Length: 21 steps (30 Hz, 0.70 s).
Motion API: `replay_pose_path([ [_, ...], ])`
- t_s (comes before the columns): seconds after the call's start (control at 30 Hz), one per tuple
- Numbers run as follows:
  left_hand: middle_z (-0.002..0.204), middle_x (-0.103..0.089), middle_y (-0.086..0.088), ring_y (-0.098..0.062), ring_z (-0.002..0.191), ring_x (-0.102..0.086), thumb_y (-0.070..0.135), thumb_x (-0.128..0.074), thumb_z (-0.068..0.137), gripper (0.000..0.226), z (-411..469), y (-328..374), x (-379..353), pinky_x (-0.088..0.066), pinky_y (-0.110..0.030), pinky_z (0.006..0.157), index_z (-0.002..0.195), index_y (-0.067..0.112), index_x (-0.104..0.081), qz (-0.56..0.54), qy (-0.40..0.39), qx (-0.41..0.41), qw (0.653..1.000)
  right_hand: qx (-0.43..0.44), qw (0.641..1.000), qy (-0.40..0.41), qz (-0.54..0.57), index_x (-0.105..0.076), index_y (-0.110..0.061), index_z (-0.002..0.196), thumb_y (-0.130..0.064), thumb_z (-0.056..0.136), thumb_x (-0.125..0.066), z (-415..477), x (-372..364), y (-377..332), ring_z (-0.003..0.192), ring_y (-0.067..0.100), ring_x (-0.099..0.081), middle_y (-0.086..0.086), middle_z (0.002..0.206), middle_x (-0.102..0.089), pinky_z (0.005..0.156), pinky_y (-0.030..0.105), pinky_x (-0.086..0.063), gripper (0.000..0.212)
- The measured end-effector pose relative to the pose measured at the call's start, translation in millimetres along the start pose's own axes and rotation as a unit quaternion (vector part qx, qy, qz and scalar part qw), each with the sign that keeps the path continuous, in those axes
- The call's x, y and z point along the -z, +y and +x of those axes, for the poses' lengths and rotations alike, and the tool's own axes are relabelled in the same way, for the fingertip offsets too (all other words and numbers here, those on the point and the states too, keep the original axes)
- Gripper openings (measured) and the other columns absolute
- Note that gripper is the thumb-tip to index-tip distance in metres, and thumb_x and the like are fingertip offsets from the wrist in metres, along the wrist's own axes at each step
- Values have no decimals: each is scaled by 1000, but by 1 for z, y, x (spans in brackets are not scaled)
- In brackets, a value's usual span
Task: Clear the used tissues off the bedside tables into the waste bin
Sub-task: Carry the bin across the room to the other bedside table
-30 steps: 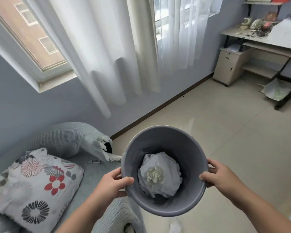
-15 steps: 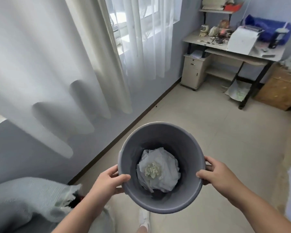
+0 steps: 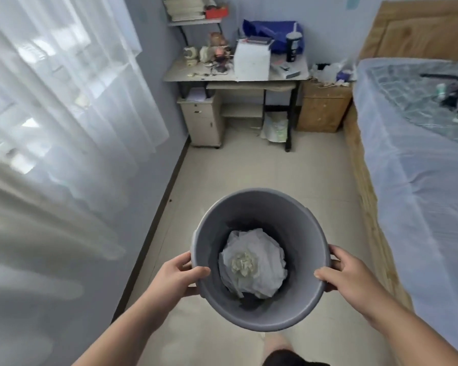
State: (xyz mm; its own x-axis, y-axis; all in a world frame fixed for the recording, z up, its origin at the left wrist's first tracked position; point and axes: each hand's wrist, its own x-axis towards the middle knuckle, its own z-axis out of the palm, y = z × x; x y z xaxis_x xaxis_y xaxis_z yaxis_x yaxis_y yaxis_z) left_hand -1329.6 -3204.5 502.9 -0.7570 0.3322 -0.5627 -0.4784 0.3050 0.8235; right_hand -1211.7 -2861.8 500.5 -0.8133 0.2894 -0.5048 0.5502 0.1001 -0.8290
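Note:
I hold a round grey waste bin (image 3: 259,204) in front of me above the floor. My left hand (image 3: 177,273) grips its left rim, thumb hooked inside. My right hand (image 3: 347,273) grips the right rim the same way. Crumpled white tissues (image 3: 251,262) lie at the bottom of the bin. A wooden bedside table (image 3: 323,109) stands at the far end beside the bed, with white crumpled items and bags (image 3: 328,71) on top; I cannot tell which are tissues.
A bed (image 3: 418,159) with a pale blue cover runs along the right. A cluttered desk (image 3: 236,72) and a small cabinet (image 3: 201,120) stand against the far wall. White curtains (image 3: 64,101) hang on the left. A tiled floor strip (image 3: 262,167) leads forward.
The view has swung right, from the window and sofa to the desk, bedside table and bed. Both hands keep the same grip on the bin.

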Motion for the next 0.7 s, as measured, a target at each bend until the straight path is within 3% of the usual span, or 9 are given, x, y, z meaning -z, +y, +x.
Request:
replay_pose_path([
  [0.17, 110, -83, -10, -29, 98, -80, 6, -72, 93, 30, 112, 71, -31, -67, -38, 80, 118, 21, -79, 45, -28, 12, 999, -34, 997, 40, 49, -69, -49, 104, -29, 66, -65, 84, 47, -16, 80, 25, -72, 0, 90, -80, 78, 48, -62, 44],
  [0.33, 110, -83, -10, -31, 99, -80, 8, -71, 95, 26, 201, 151, -51, -67, -34, 77, 115, 22, -80, 61, -46, -2, 997, -41, 995, 71, 63, -71, -44, 103, -31, 61, -61, 166, 91, -62, 68, 14, -66, 0, 85, -79, 67, 41, -61, 44],
  [0.7, 110, -83, -8, -30, 94, -81, 16, -75, 87, 32, 412, 270, -74, -66, -34, 74, 112, 35, -81, 24, -83, -9, 996, -56, 991, 116, 33, -70, -29, 109, 0, 84, -62, 341, 165, -166, 64, 14, -63, 6, 84, -79, 62, 33, -53, 39],
])
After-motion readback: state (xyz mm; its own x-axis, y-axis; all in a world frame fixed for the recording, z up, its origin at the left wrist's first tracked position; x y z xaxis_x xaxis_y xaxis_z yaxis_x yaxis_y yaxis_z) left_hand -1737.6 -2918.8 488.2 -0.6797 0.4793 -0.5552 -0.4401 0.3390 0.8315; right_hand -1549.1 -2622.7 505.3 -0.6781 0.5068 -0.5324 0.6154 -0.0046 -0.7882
